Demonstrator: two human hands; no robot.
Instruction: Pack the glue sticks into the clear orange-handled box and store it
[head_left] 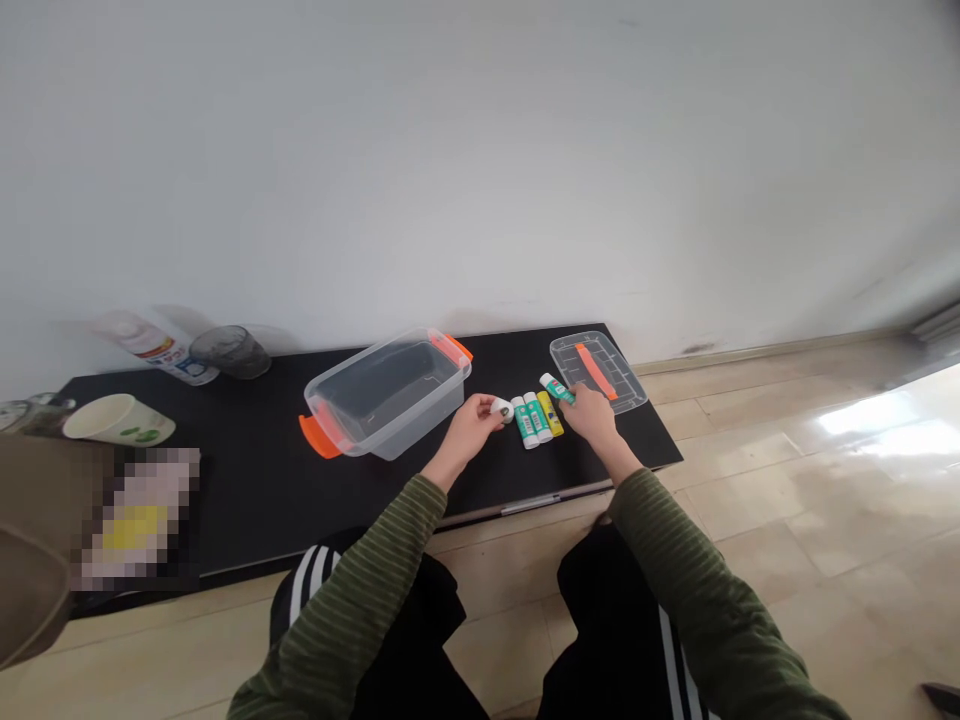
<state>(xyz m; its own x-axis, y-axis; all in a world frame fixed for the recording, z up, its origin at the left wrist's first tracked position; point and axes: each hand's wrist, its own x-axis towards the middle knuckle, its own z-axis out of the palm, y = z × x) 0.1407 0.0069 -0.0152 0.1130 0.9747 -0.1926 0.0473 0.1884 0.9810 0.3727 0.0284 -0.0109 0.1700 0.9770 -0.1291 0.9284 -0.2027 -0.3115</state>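
My left hand pinches a white glue stick, seen nearly end-on, just left of a short row on the black tabletop. In that row lie two green-and-white glue sticks and a yellow one, side by side. My right hand is closed around the lower end of another green-and-white glue stick, its white end pointing up and left. Left of my left hand stands an uncovered clear plastic box with orange latches. Its clear lid, with an orange handle, lies flat beyond my right hand.
At the left of the black table are a paper cup, a dark glass and a white spray can. A blurred-out item lies near the front left. The wall borders the back edge.
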